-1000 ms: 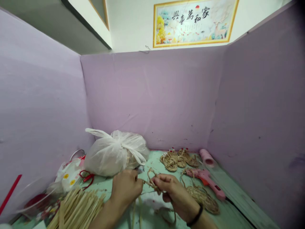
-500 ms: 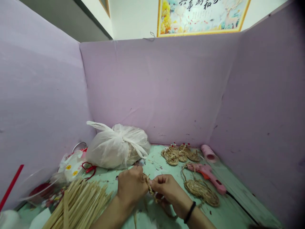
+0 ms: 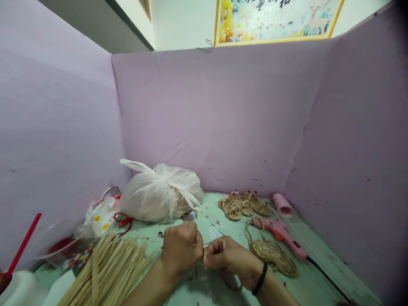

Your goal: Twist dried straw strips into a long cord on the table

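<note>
My left hand (image 3: pixel 181 248) and my right hand (image 3: pixel 227 256) are closed close together over the green table (image 3: pixel 312 276). Between them they pinch a short piece of braided straw rope (image 3: pixel 205 257), most of it hidden by the fingers. A black band sits on my right wrist. A flat woven straw sole (image 3: pixel 272 257) lies just right of my right hand. A bundle of pale straw stalks (image 3: pixel 108 274) lies to the left of my left forearm.
A tied white plastic bag (image 3: pixel 161 193) sits at the back. Several small finished straw sandals (image 3: pixel 242 205), a pink glue gun (image 3: pixel 282 235) and a pink thread spool (image 3: pixel 283 205) lie back right. Red scissors (image 3: pixel 123 222) and a clear container (image 3: pixel 57 250) are at left. Purple partition walls enclose the table.
The loose loop of straw rope has been drawn in between my hands, which have come closer together. The view has tilted down and shifted slightly.
</note>
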Demonstrator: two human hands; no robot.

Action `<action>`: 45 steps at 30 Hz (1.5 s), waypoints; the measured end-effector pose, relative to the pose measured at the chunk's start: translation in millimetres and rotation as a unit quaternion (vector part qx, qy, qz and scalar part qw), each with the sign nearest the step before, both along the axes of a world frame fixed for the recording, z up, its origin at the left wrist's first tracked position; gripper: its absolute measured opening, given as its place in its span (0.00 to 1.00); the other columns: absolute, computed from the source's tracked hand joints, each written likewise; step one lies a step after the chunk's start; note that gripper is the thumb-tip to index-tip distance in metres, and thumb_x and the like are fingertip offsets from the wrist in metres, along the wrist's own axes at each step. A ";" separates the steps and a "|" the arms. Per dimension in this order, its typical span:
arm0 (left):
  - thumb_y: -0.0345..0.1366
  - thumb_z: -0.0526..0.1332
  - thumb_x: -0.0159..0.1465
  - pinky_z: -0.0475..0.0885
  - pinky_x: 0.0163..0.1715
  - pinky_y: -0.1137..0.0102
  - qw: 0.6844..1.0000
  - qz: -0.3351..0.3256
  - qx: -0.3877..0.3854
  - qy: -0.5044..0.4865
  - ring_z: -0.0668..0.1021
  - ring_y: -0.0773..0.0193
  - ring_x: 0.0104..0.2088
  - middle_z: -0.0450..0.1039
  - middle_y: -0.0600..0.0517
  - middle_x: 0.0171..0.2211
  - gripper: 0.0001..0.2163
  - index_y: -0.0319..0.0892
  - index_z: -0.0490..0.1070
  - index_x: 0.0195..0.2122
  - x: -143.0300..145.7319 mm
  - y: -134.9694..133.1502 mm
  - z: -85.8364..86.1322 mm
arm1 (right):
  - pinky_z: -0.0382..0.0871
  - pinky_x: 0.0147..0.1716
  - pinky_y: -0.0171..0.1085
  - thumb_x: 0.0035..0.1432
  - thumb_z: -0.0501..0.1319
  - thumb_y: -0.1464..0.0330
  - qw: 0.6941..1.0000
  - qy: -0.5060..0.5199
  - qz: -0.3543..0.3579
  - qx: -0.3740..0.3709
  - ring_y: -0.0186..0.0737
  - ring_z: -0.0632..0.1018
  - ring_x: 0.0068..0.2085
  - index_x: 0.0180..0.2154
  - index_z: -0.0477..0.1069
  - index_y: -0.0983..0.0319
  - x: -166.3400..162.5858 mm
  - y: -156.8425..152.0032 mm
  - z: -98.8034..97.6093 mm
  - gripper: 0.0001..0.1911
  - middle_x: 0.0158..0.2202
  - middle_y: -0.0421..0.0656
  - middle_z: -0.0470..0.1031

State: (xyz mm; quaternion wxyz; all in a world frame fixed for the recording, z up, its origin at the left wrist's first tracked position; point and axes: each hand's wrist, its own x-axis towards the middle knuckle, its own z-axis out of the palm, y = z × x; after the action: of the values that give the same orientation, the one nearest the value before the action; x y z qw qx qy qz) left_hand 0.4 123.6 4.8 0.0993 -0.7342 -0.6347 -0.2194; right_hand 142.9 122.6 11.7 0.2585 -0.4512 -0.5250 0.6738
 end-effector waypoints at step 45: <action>0.32 0.50 0.51 0.69 0.34 0.62 0.979 -0.007 -0.201 -0.023 0.76 0.51 0.35 0.74 0.39 0.31 0.14 0.36 0.74 0.31 27.2 39.5 -19.1 | 0.58 0.33 0.34 0.55 0.48 0.73 0.827 -0.408 -0.162 0.350 0.41 0.74 0.36 0.39 0.71 0.67 -7.3 59.1 -55.8 0.15 0.34 0.53 0.74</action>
State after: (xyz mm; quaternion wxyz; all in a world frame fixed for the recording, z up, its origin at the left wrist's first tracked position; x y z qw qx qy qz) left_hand 27.6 163.1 -14.2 -0.0662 -0.7386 -0.6626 -0.1050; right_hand 135.6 181.8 -44.1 0.2665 -0.6429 -0.7028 0.1475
